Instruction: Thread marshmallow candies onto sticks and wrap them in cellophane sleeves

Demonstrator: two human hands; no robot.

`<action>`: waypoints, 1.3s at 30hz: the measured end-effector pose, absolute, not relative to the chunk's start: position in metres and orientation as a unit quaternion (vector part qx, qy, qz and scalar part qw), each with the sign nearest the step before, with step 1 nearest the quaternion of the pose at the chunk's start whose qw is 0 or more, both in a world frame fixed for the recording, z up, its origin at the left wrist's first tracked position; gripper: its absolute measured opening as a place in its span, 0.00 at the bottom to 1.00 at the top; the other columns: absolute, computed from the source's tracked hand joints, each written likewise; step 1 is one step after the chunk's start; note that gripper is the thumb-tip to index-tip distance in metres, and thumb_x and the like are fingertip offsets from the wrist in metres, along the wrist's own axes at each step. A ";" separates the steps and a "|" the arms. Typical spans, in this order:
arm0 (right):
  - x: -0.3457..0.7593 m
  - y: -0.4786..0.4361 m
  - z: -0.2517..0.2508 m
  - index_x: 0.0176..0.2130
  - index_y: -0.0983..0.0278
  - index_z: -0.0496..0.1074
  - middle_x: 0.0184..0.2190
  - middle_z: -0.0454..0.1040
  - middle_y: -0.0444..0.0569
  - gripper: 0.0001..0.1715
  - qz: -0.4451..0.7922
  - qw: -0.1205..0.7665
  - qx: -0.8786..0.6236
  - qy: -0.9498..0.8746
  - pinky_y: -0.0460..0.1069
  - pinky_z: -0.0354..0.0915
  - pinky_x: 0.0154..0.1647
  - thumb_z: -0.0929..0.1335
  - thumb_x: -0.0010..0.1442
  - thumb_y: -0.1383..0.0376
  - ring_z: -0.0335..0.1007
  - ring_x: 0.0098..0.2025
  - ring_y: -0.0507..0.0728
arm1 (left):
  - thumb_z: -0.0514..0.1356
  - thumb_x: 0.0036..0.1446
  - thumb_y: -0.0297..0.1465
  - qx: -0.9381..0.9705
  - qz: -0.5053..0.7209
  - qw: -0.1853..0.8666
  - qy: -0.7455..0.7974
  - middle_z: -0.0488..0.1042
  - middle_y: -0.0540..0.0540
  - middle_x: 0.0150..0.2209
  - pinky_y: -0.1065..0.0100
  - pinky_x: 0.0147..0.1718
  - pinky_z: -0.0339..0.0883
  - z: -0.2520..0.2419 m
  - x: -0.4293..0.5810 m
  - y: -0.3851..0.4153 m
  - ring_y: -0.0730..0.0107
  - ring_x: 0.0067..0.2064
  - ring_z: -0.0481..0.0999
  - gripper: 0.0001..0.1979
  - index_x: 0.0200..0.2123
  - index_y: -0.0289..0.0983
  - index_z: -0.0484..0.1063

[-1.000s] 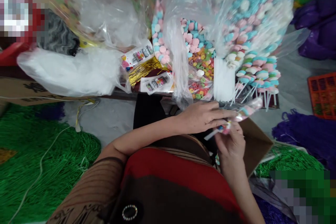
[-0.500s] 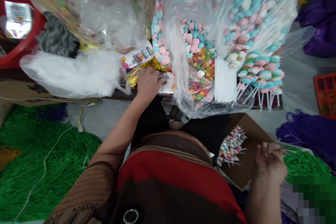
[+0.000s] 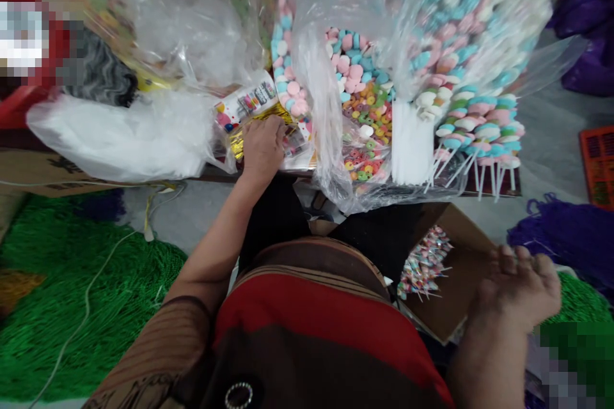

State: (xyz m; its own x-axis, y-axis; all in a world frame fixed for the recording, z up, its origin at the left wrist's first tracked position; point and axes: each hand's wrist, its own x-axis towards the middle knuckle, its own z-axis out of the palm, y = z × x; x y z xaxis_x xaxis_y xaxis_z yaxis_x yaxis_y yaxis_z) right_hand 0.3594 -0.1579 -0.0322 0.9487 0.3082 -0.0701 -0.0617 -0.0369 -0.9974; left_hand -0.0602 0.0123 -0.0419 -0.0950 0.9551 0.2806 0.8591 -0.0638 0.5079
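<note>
My left hand (image 3: 263, 146) rests at the bundle of gold twist ties (image 3: 237, 142) on the table. Its fingers are bent and drawn together over the gold strips, with the fingertips partly hidden. Around it are printed packets (image 3: 256, 97) with coloured dots. My right hand (image 3: 522, 287) is raised beside the cardboard box (image 3: 472, 262) at the lower right. Its fingers are loosely apart, slightly blurred, and nothing shows in them. Inside the box lie several wrapped candy skewers (image 3: 425, 265) with white sticks.
An open plastic bag (image 3: 326, 140) holds marshmallows (image 3: 352, 70) and candy rings (image 3: 369, 112). White sticks (image 3: 411, 147) and finished candy skewers (image 3: 484, 121) lie to the right. A white plastic bag (image 3: 125, 134) is at left. Green strands (image 3: 96, 294) cover the floor.
My right hand has moved right and slightly up, away from the box, and its fingers have spread. My left hand has shifted slightly left, its fingers drawn closer together on the gold ties.
</note>
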 end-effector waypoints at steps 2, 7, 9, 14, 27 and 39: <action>0.345 -0.148 -0.020 0.19 0.49 0.73 0.42 0.83 0.50 0.12 0.136 0.696 -0.694 -0.125 0.61 0.68 0.61 0.72 0.37 0.69 0.80 0.50 0.63 | 0.53 0.69 0.37 0.672 0.329 0.084 0.659 0.80 0.41 0.38 0.51 0.56 0.64 -0.035 -0.064 0.009 0.54 0.49 0.77 0.11 0.41 0.40 0.73; 0.280 -0.112 0.012 0.28 0.54 0.81 0.30 0.79 0.43 0.11 0.245 0.705 -0.620 -0.242 0.59 0.74 0.56 0.76 0.44 0.70 0.78 0.35 0.55 | 0.50 0.70 0.41 0.724 0.372 0.115 0.570 0.80 0.40 0.39 0.56 0.48 0.67 -0.010 -0.056 -0.003 0.57 0.44 0.79 0.17 0.40 0.40 0.75; 0.248 -0.094 0.019 0.34 0.57 0.83 0.32 0.81 0.47 0.09 0.344 0.663 -0.588 -0.311 0.58 0.76 0.47 0.78 0.48 0.65 0.79 0.33 0.55 | 0.51 0.69 0.43 0.752 0.361 0.147 0.531 0.80 0.42 0.37 0.59 0.45 0.68 0.000 -0.045 -0.010 0.61 0.41 0.79 0.17 0.41 0.40 0.76; 0.189 -0.051 0.011 0.43 0.55 0.80 0.41 0.83 0.46 0.21 0.486 0.524 -0.487 -0.502 0.54 0.74 0.46 0.80 0.51 0.53 0.79 0.42 0.56 | 0.56 0.66 0.46 0.759 0.342 0.286 0.475 0.76 0.48 0.29 0.66 0.36 0.64 0.019 -0.020 -0.024 0.68 0.32 0.74 0.17 0.39 0.40 0.77; 0.168 -0.063 -0.007 0.19 0.59 0.63 0.18 0.59 0.39 0.35 0.452 0.508 -0.562 -0.470 0.49 0.59 0.28 0.67 0.59 0.35 0.54 0.23 0.51 | 0.59 0.61 0.41 0.658 0.287 0.490 0.495 0.61 0.54 0.21 0.68 0.27 0.54 0.017 -0.023 -0.028 0.73 0.25 0.59 0.16 0.24 0.40 0.67; 0.194 -0.077 -0.014 0.19 0.60 0.57 0.20 0.53 0.38 0.36 0.486 0.551 -0.556 -0.389 0.47 0.52 0.28 0.69 0.57 0.37 0.50 0.25 0.48 | 0.64 0.61 0.44 0.664 0.258 0.479 0.512 0.72 0.54 0.24 0.66 0.31 0.64 0.014 0.000 -0.026 0.68 0.27 0.70 0.10 0.35 0.44 0.74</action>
State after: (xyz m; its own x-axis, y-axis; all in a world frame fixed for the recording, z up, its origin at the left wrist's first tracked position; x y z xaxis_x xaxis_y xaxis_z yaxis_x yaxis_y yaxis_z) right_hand 0.1941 -0.0766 -0.0141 0.2248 0.9679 -0.1123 -0.1033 -0.0909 -0.9905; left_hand -0.0001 -0.0256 0.0141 0.3422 0.9279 -0.1482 0.4331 -0.0157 0.9012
